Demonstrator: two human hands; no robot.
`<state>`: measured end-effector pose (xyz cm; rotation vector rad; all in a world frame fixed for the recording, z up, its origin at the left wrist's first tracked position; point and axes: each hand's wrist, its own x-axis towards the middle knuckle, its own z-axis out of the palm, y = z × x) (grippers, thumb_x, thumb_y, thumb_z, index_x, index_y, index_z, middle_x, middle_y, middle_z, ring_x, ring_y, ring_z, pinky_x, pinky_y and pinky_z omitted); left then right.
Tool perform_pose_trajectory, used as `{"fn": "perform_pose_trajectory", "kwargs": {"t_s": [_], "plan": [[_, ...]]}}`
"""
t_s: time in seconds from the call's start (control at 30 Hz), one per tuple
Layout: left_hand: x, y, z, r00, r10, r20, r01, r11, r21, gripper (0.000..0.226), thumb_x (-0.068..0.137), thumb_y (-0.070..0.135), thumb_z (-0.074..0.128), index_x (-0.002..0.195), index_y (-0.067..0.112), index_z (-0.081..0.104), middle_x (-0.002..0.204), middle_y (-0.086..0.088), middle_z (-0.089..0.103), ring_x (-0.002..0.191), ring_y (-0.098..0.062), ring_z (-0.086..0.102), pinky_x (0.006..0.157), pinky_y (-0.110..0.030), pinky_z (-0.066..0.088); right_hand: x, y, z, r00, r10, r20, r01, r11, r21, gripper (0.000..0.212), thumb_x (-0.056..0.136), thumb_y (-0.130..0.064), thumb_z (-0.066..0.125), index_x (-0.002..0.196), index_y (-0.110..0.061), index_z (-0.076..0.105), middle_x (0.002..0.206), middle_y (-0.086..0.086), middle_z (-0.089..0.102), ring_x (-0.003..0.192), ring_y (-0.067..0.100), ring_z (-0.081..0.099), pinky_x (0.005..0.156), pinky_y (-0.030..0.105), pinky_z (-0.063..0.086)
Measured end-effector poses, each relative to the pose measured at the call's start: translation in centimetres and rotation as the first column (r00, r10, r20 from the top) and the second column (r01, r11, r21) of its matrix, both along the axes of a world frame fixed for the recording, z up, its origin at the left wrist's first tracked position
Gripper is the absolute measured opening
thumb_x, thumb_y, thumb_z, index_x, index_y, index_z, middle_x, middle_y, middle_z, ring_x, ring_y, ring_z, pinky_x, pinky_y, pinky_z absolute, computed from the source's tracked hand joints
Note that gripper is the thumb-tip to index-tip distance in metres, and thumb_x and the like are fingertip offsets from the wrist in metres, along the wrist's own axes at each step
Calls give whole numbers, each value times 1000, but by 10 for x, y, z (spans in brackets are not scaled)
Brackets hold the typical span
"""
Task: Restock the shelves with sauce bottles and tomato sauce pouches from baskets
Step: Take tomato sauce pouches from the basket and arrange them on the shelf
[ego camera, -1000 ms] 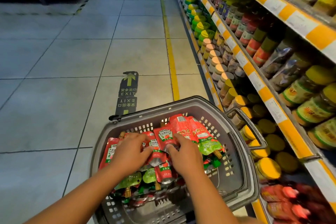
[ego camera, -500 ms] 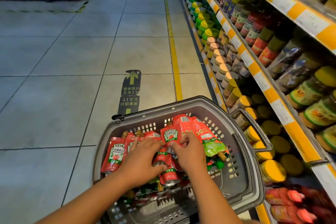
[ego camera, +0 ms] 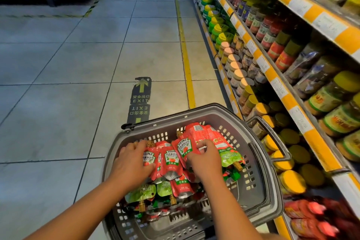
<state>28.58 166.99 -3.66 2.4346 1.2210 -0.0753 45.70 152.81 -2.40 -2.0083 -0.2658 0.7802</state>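
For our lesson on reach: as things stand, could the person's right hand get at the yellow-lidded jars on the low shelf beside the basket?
Probably yes: the right hand is in the basket, beside the yellow-lidded jars, with only the basket's raised handle between.

Head view, single: worn camera, wide-angle, facing forward and down along the aisle. Close above both hands at the basket (ego camera: pixel 194 115); floor (ego camera: pixel 68 84) beyond and left of them, shelves (ego camera: pixel 292 101) right.
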Motion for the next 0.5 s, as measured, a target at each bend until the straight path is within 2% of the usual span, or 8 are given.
{"fn": "perform_pose_trajectory", "kwargs": {"t_s": [0.1,0.2,0.27,0.4,0.5], "plan": [[6,3,1,997,25,-79,-25,1000,-7,92,81,65,73,156,37,28,143,-2,46,132,-23,47,103,-43,51,2,-3,-1,1000,-22,-11,22,1000,-13,31,75,-10,74,94,-25,55,81,5,59,58,20,51,55,35,45],[7,12,2,988,35,-153,-37,999,-9,94,72,74,75,148,39,31,133,-4,48,123,-25,51,97,-43,54,4,-5,-3,998,-45,-33,43,998,-46,31,75,-16,74,94,-29,54,82,9,69,59,22,58,61,38,54],[10,18,4,986,43,-164,-50,998,-35,98,69,74,78,148,38,33,132,-5,50,119,-25,55,96,-41,55,4,-6,-4,997,-54,-49,51,997,-66,35,74,-21,75,98,-31,51,86,9,72,68,26,69,67,42,61],[8,18,5,994,78,-78,-81,996,-48,105,62,66,84,150,38,33,127,0,57,107,-19,62,87,-39,59,3,-7,-2,995,-49,-90,40,995,-95,54,70,-29,76,115,-31,46,96,8,71,79,26,72,72,46,63],[5,13,5,991,113,68,-107,990,-87,93,65,46,91,142,35,40,110,11,59,88,-8,64,74,-34,60,3,-14,3,963,-130,-237,128,991,-25,53,72,-19,76,117,-25,48,93,13,71,68,25,66,62,42,60]]}}
